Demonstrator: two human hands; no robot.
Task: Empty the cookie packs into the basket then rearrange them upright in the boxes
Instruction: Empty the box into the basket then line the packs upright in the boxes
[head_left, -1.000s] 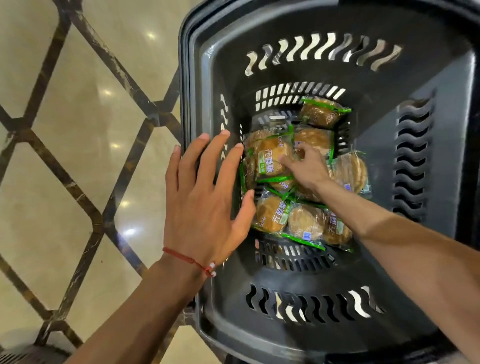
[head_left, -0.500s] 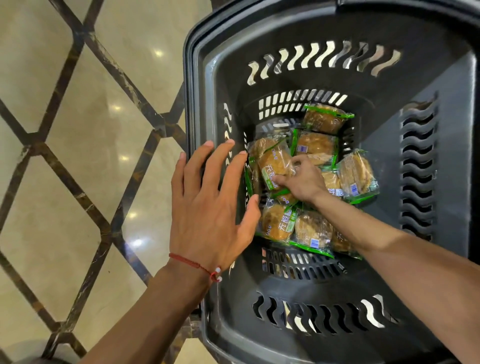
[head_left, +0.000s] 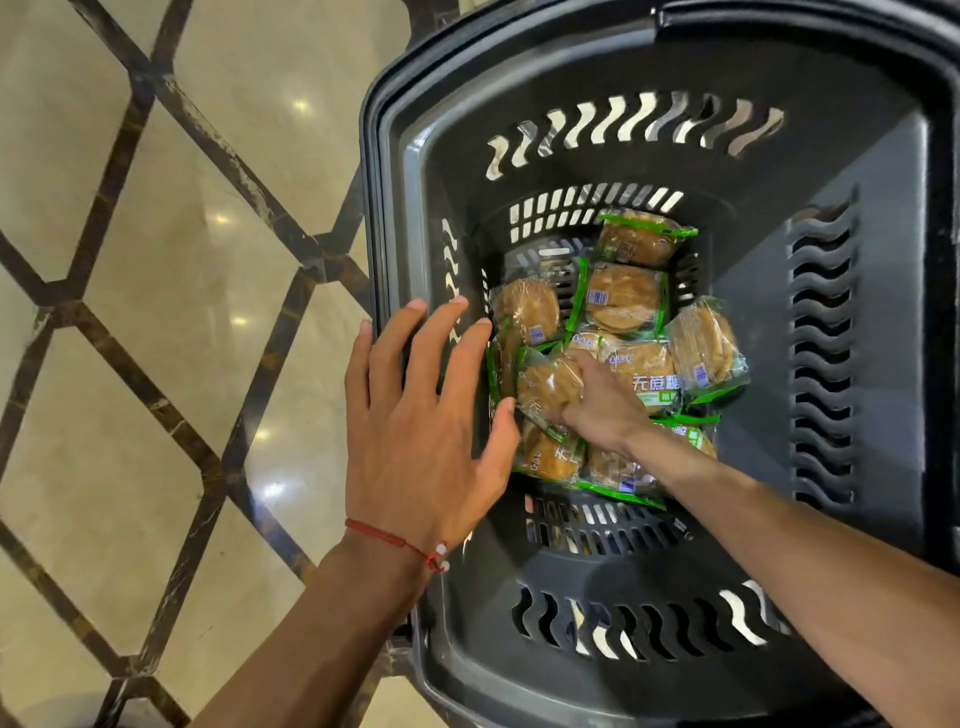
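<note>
A deep dark grey plastic basket (head_left: 857, 171) with slotted walls fills the right of the view. Several cookie packs (head_left: 626, 301), round brown cookies in clear wrappers with green edges, lie in a heap on its bottom. My right hand (head_left: 597, 402) reaches down into the heap and grips one cookie pack (head_left: 550, 387) at the left of the pile. My left hand (head_left: 421, 415) hovers over the basket's left rim with fingers spread and straight, holding nothing. No boxes are in view.
Left of the basket is a glossy beige tiled floor (head_left: 171, 312) with dark diagonal inlay lines. The basket's near wall (head_left: 597, 670) rises between me and the packs.
My right hand has shifted within the heap and taken hold of a pack at the left, turning it. Neighbouring packs have shifted slightly. My left hand stays spread by the rim.
</note>
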